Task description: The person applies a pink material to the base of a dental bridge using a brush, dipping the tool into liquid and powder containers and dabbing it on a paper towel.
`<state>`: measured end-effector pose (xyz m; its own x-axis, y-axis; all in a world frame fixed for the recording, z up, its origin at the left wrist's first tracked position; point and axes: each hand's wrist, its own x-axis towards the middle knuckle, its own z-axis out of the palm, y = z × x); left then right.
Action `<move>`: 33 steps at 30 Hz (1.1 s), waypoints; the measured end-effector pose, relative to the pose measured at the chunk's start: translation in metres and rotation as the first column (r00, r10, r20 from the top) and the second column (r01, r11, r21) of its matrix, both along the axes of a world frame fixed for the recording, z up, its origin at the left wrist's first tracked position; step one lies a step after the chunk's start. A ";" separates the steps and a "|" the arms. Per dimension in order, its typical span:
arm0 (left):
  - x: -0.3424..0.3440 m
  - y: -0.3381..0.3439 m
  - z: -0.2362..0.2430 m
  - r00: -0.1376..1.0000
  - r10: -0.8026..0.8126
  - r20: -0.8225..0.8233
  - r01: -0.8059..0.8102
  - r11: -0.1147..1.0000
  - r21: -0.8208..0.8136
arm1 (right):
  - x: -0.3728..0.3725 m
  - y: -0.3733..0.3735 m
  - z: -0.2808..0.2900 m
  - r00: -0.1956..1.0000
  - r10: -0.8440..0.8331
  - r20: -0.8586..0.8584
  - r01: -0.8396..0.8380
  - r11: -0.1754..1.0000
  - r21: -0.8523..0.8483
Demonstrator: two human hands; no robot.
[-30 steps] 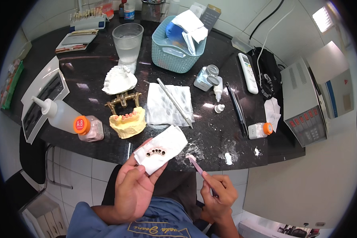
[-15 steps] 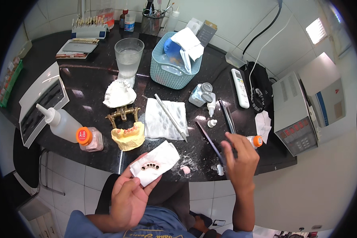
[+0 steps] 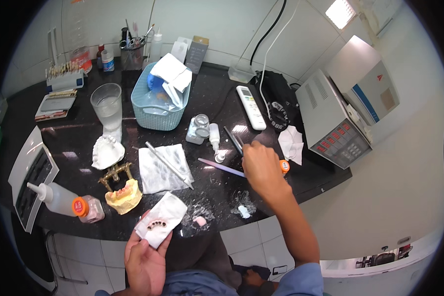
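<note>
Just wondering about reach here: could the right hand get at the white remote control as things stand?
Probably yes: the right hand is close to the white remote control, whose face looks uncovered, and the white cable runs beside it.

A dental lab, from the yellow tooth model [image 3: 124, 198], shade tabs [image 3: 62, 69] and crowns [image 3: 157, 225].

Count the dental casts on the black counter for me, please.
2: a white dental cast near the drinking glass and a yellow dental cast nearer the left hand, with a brass articulator between them. Any inside the teal basket would be hidden.
</note>
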<state>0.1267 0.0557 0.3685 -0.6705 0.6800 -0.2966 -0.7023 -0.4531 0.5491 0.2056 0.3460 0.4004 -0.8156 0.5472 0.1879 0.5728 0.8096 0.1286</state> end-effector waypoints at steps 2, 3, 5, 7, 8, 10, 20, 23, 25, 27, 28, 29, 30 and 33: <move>-0.002 0.000 -0.005 0.999 -0.020 0.036 0.019 0.999 0.049 | 0.000 0.003 0.002 1.000 -0.018 0.025 0.016 0.997 0.073; -0.003 0.001 -0.008 0.997 -0.047 0.065 0.040 0.993 0.109 | 0.003 0.003 0.005 0.998 -0.043 0.049 0.038 0.994 0.103; -0.002 0.003 -0.009 0.996 -0.063 0.068 0.056 0.994 0.099 | 0.002 0.015 -0.007 0.999 -0.028 0.033 0.025 0.995 0.096; -0.005 0.003 -0.004 0.991 -0.089 0.097 0.079 0.992 0.100 | 0.000 0.015 -0.002 0.995 -0.040 0.091 0.029 0.992 0.121; -0.007 0.000 -0.004 0.990 -0.095 0.105 0.084 0.991 0.107 | -0.006 0.011 -0.001 0.994 -0.062 0.086 0.052 0.992 0.117; -0.009 -0.004 -0.005 0.990 -0.088 0.114 0.075 0.991 0.112 | -0.009 0.006 0.001 0.996 -0.080 0.037 0.076 0.992 0.103; -0.009 -0.004 -0.007 0.983 -0.129 0.133 0.111 0.985 0.135 | -0.011 -0.003 0.027 0.967 -0.155 -0.204 0.155 0.988 -0.017; -0.010 -0.004 -0.006 0.982 -0.135 0.133 0.116 0.983 0.143 | -0.010 -0.009 0.042 0.943 -0.219 -0.251 0.215 0.976 -0.045; -0.011 -0.004 -0.006 0.982 -0.129 0.135 0.109 0.984 0.141 | -0.010 -0.015 0.055 0.887 -0.223 -0.405 0.185 0.974 -0.130; -0.011 -0.004 -0.005 0.980 -0.134 0.145 0.113 0.983 0.142 | -0.008 -0.015 0.064 0.826 -0.209 -0.524 0.143 0.976 -0.163; -0.011 -0.004 -0.004 0.980 -0.132 0.146 0.111 0.984 0.142 | -0.009 -0.018 0.070 0.759 -0.194 -0.622 0.052 0.970 -0.239; -0.011 -0.003 -0.003 0.981 -0.138 0.136 0.123 0.986 0.115 | -0.010 -0.021 0.075 0.678 -0.191 -0.710 -0.048 0.952 -0.301; -0.012 -0.003 -0.003 0.982 -0.141 0.125 0.131 0.988 0.086 | -0.014 -0.025 0.078 0.678 -0.189 -0.710 -0.053 0.951 -0.303; -0.013 -0.005 -0.006 0.982 -0.140 0.125 0.128 0.987 0.095 | -0.037 -0.043 0.084 0.536 -0.038 -0.843 -0.370 0.887 -0.276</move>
<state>0.1133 0.0506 0.3628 -0.5307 0.7879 -0.3124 -0.8232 -0.3915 0.4111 0.1686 0.3029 0.4841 -0.4975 0.6031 0.6235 0.1050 0.7553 -0.6469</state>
